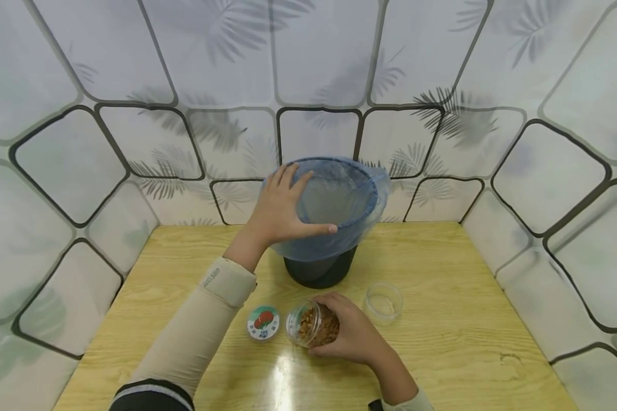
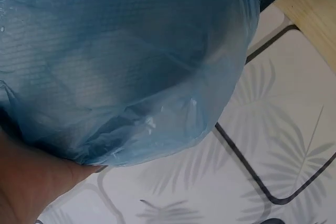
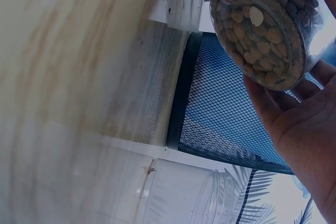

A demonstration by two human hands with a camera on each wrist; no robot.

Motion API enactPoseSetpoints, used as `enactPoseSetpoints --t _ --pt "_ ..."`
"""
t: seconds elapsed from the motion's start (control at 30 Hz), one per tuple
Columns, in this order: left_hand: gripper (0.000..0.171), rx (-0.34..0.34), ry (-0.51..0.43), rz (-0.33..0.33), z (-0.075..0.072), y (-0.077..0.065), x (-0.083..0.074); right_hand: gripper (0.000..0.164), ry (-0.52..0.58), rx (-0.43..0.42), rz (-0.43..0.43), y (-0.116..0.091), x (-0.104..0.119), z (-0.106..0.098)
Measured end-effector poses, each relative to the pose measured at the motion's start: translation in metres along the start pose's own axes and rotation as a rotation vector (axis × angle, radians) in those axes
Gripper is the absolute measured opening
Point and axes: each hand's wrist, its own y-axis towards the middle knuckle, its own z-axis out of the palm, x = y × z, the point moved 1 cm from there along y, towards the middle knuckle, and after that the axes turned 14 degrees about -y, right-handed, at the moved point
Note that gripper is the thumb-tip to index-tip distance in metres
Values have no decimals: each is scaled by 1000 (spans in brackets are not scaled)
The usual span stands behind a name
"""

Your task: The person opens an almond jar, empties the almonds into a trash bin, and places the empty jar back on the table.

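Observation:
My right hand [image 1: 357,331] grips a clear jar [image 1: 304,324] tilted over, its mouth pointing left. Brown, nut-like kernels fill much of it, and in the right wrist view they show through the jar's base [image 3: 257,38]. My left hand [image 1: 283,211] rests at the left rim of a dark mesh bin [image 1: 321,268], fingers spread and thumb stretched out. A blue plastic bag [image 1: 365,228] lines the bin and hangs over its rim; the left wrist view shows that bag [image 2: 136,66] close up, with part of the hand beside it.
On the table [image 1: 442,342], a round lid [image 1: 263,322] with a red and green label lies left of the tilted jar. An uncovered clear jar [image 1: 383,302] stands to the right, near the bin. Patterned panels [image 1: 319,137] enclose the table behind and at both sides.

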Motion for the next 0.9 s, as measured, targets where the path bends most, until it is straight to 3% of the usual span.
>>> enactPoseSetpoints --t 0.17,0.43,0.9 --pt "123 90 100 -19 2 1 3 90 12 -2 -11 -1 0 1" --pt "119 96 131 15 5 3 5 92 8 -15 -11 -3 0 4" --pt "122 128 146 -28 6 4 3 92 -5 -52 21 -5 -7 0"
